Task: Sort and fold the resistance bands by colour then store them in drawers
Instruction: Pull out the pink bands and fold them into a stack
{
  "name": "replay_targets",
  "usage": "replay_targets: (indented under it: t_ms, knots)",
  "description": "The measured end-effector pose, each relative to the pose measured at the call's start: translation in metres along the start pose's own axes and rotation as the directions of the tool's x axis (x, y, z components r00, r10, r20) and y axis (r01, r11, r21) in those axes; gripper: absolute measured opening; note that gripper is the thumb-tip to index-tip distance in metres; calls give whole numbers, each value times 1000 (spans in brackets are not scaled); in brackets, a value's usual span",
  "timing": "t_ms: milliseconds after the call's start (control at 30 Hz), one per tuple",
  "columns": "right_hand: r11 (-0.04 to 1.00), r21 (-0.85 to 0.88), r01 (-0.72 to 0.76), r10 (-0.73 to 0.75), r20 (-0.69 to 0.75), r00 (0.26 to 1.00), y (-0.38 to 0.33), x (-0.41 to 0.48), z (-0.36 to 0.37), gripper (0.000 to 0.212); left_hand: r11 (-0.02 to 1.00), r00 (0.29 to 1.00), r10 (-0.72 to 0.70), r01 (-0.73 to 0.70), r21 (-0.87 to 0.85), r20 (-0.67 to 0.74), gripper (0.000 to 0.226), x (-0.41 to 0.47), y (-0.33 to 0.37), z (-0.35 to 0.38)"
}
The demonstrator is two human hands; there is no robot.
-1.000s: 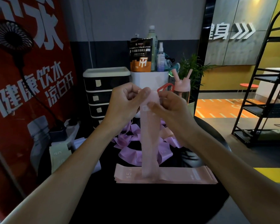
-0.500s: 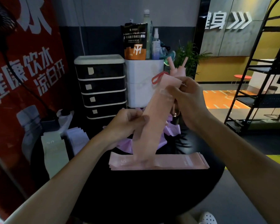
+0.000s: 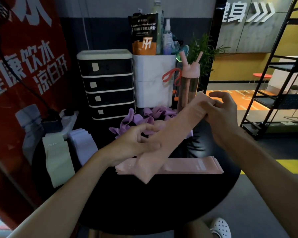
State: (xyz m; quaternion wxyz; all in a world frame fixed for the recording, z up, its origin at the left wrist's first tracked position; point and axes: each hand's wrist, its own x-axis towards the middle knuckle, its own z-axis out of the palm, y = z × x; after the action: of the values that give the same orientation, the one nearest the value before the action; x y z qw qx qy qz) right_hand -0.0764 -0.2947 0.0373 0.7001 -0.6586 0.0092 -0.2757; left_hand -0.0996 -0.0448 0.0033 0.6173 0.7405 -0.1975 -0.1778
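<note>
A pink resistance band stretches diagonally above the round black table. My right hand pinches its upper end, and my left hand grips its lower part. Under it lies a flat stack of pink bands. A heap of loose purple bands lies behind my left hand. A pale green stack and a pale lilac stack lie at the table's left. The black drawer unit stands at the back with its drawers closed.
A white bin with a powder pouch and bottles stands right of the drawers. A pink bottle stands beside it. A red banner fills the left side. A black metal shelf stands at the right.
The pink band went from hanging upright to a low diagonal. My left hand slid down its length toward the table while my right hand carried the upper end down and to the right.
</note>
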Motion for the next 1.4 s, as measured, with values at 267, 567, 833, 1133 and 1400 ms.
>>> replay_targets:
  t_ms: [267,567,833,1133,1400]
  knots:
    - [991,-135,-18,17,-15,1000,40,-19,-35,19,982,999,-45,42,184,12,45,-12,-6,-25]
    - [911,-413,-3,24,46,999,77,-46,-64,19,947,975,-170,121,298,144,52,-26,-8,-54]
    - [878,-477,20,12,65,998,89,-61,-76,21,945,973,-184,136,298,141,56,-32,-16,-65]
    - [879,-477,-12,41,52,998,88,-67,-76,20,961,989,-30,68,267,-145,34,-25,-25,-58]
    - [765,-641,-63,87,7,996,91,-69,-79,17,877,957,60,85,472,-284,11,-18,-47,-49]
